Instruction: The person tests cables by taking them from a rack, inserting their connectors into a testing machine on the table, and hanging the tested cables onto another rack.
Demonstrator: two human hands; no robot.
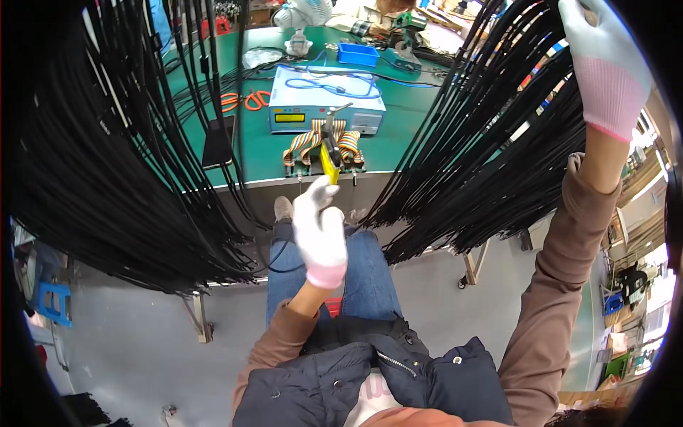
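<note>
My left hand (320,231), in a white glove with a pink cuff, is closed around a yellow-handled tool (329,158) whose dark tip points toward the green table (398,146). My right hand (601,57), gloved the same way, is raised high at the upper right among a hanging bundle of black cables (491,142); whether it grips them cannot be made out. A second, larger bundle of black cables (107,156) hangs at the left. The tool's tip sits just in front of rainbow ribbon cables (313,146) on the table edge.
A light blue box-shaped instrument (327,99) with a blue wire on top stands on the table. Orange-handled scissors (242,99), a dark phone (219,142), a small blue tray (358,53) and a white fan (302,18) lie behind. Another person sits at the far side. Grey floor lies below.
</note>
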